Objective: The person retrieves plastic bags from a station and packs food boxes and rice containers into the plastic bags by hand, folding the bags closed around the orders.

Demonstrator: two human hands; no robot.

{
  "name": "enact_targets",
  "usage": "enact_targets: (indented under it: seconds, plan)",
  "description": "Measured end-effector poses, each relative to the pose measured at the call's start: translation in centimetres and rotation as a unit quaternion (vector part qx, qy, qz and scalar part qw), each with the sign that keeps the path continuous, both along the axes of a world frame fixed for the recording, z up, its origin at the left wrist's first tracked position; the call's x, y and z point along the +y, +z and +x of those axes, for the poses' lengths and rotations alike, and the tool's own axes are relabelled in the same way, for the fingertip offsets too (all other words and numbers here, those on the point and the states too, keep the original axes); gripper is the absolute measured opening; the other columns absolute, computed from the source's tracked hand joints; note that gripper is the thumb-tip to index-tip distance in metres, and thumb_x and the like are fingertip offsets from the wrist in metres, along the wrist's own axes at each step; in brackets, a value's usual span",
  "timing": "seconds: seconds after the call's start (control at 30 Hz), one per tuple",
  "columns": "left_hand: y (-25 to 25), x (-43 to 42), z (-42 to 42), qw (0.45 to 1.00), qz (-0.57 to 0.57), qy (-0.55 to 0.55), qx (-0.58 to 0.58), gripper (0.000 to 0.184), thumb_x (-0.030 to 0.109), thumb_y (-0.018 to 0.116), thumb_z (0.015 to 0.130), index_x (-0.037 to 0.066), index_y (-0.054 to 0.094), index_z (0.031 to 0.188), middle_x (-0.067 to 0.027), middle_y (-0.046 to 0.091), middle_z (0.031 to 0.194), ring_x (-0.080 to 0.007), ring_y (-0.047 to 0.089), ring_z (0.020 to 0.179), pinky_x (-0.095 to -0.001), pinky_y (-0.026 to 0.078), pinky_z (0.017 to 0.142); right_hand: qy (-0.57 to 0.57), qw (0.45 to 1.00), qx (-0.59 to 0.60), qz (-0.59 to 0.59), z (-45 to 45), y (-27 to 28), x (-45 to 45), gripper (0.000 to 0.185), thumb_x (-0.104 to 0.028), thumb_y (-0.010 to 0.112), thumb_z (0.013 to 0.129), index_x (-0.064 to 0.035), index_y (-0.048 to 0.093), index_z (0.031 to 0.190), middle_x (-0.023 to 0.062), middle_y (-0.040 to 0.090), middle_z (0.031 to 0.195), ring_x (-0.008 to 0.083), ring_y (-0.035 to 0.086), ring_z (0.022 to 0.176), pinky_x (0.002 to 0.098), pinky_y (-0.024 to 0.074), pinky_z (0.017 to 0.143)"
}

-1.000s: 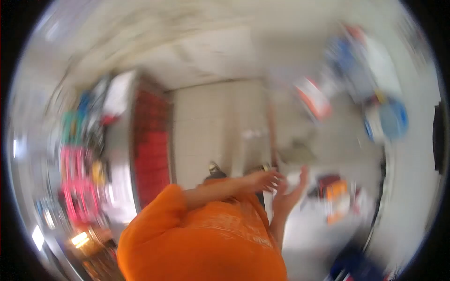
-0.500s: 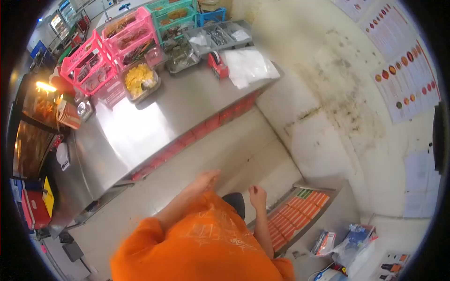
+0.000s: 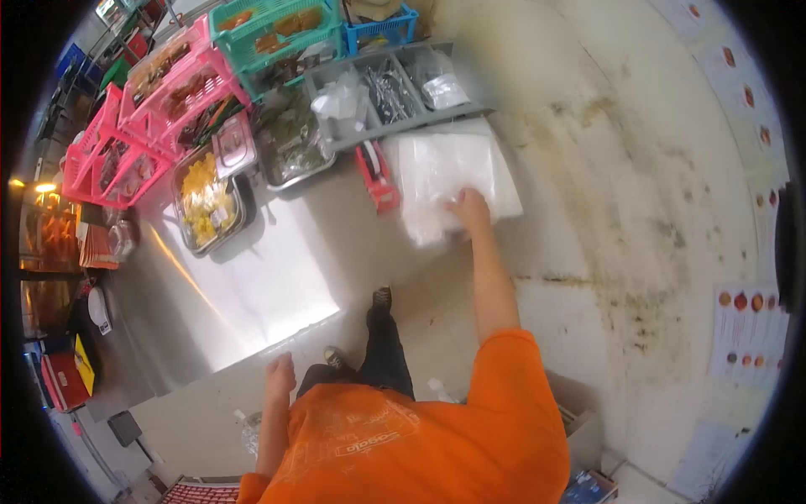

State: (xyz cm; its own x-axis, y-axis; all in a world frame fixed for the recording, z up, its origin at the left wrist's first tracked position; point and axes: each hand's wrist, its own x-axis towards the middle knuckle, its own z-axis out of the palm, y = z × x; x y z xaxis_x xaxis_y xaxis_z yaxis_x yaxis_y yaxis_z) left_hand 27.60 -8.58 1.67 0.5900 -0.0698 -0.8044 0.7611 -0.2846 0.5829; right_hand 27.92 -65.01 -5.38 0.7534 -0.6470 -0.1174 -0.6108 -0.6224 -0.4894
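Landmark: the red dispenser (image 3: 378,178), standing on the steel counter (image 3: 260,286).
White plastic sheets: a flat, slightly rumpled stack (image 3: 457,164) just to the right of the dispenser, lying under and beyond the fingers of the right hand, most of it stretching away from the fingertips.
Right hand: over the near part of the stack, to the right of the dispenser and a little nearer the wearer; fingers bent, their tips meeting the plastic. Whether they pinch a sheet or only press on it, I cannot tell.
Left hand (image 3: 281,374): well apart from the stack, to the near left of the dispenser, by the counter's front edge; fingers curled in, nothing visible in them. How tightly they close, I cannot tell.
Grey divided tray (image 3: 361,134): just beyond the dispenser, with clear and white plastic packets in its compartments.
Metal tray of greenish contents (image 3: 290,183): left of the dispenser.
Container of yellow pieces (image 3: 206,202): farther left of the dispenser.
Pink baskets (image 3: 155,130): well to the left of the dispenser, stacked.
Green baskets (image 3: 277,34): beyond the dispenser and to its left.
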Motion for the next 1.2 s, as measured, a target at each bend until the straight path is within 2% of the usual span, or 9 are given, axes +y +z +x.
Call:
enact_targets:
  seconds: [0.23,0.47,0.57,0.67,0.83,0.97,1.03,1.13,1.2]
  plan:
    - [3.2,-19.5,4.2,0.848,0.055,-0.444,-0.284,0.024,0.023,0.061,0.088,-0.001,0.066,0.088,-0.0171,0.064,0.07,-0.0287,0.062,0.06,-0.0386,0.048,0.059,0.106,0.99,-0.059,-0.076,-0.4,0.9,-2.3,0.017,-0.021,0.059,0.09,-0.0052,0.061,0.093,0.0151,0.061,0.096,0.0361,0.061,0.09,0.0456,0.0493,0.076]
    - [-1.5,-40.7,8.2,0.605,-0.153,-0.454,-0.636,0.037,0.009,0.058,0.084,-0.001,0.052,0.119,-0.0198,0.063,0.104,-0.0372,0.062,0.098,-0.0449,0.051,0.084,0.06,0.993,0.083,-0.06,0.7,0.1,-3.2,0.019,-0.02,0.052,0.092,-0.0033,0.061,0.093,0.0138,0.062,0.093,0.035,0.062,0.089,0.0451,0.05,0.077]
    - [-3.6,-43.3,9.6,0.671,0.065,-0.656,-0.34,0.046,0.01,0.06,0.083,-0.004,0.046,0.126,-0.0244,0.057,0.115,-0.0363,0.059,0.107,-0.0447,0.051,0.085,0.077,0.987,0.123,-0.062,1.0,-0.6,-3.8,0.017,-0.017,0.051,0.091,-0.0034,0.061,0.09,0.0132,0.062,0.091,0.0347,0.061,0.09,0.0449,0.0501,0.077]
    - [-4.1,-44.5,10.0,0.75,0.045,-0.584,-0.307,0.06,0.018,0.068,0.081,0.003,0.043,0.134,-0.0274,0.049,0.125,-0.0391,0.055,0.112,-0.0463,0.052,0.085,0.135,0.985,0.038,-0.105,0.6,0.1,-4.9,0.016,-0.015,0.051,0.09,-0.0036,0.062,0.087,0.0138,0.064,0.089,0.0348,0.062,0.087,0.0449,0.0499,0.076]
    - [-3.4,-44.3,9.0,0.72,-0.05,-0.501,-0.478,0.06,0.029,0.076,0.077,0.015,0.053,0.13,-0.0234,0.048,0.127,-0.0415,0.054,0.111,-0.045,0.049,0.088,0.244,0.952,-0.186,-0.02,-2.2,9.7,-0.8,0.018,-0.015,0.049,0.092,-0.0028,0.057,0.081,0.0135,0.061,0.082,0.0325,0.058,0.069,0.0411,0.0477,0.066]
    - [-3.1,-43.9,11.2,0.7,-0.096,-0.503,-0.498,0.058,0.039,0.076,0.076,0.012,0.058,0.125,-0.0193,0.051,0.127,-0.0362,0.052,0.117,-0.0419,0.047,0.093,-0.143,0.94,-0.289,0.112,-6.8,14.8,-3.3,0.029,-0.024,0.049,0.097,-0.005,0.053,0.076,0.0064,0.051,0.064,0.0209,0.049,0.058,0.0339,0.0431,0.057]
    - [0.3,-42.6,13.5,0.73,-0.266,-0.546,-0.314,0.055,0.038,0.075,0.078,0.011,0.06,0.122,-0.0189,0.051,0.13,-0.0347,0.05,0.12,-0.0408,0.043,0.096,-0.396,0.775,-0.446,0.207,-7.3,20.5,-3.6,0.034,-0.03,0.05,0.099,-0.008,0.054,0.073,0.0029,0.049,0.059,0.0169,0.048,0.055,0.0321,0.0415,0.053]
    - [5.4,-37.3,16.1,0.747,-0.32,-0.552,-0.185,0.051,0.037,0.075,0.08,0.003,0.063,0.117,-0.013,0.057,0.127,-0.024,0.051,0.118,-0.0364,0.041,0.097,-0.365,0.792,-0.405,0.275,-11.6,21.3,-4.3,0.035,-0.035,0.05,0.099,-0.0117,0.053,0.073,0.0005,0.048,0.06,0.0133,0.046,0.053,0.0297,0.0388,0.05]
    - [6.6,-32.3,17.2,0.771,-0.533,-0.342,-0.073,0.061,0.044,0.074,0.079,0.004,0.061,0.123,-0.0132,0.058,0.128,-0.0263,0.052,0.119,-0.0401,0.041,0.099,-0.41,0.776,-0.405,0.256,-13.3,22.0,-3.4,0.035,-0.034,0.051,0.099,-0.0125,0.05,0.071,-0.0012,0.044,0.059,0.0117,0.043,0.051,0.0291,0.0364,0.048]
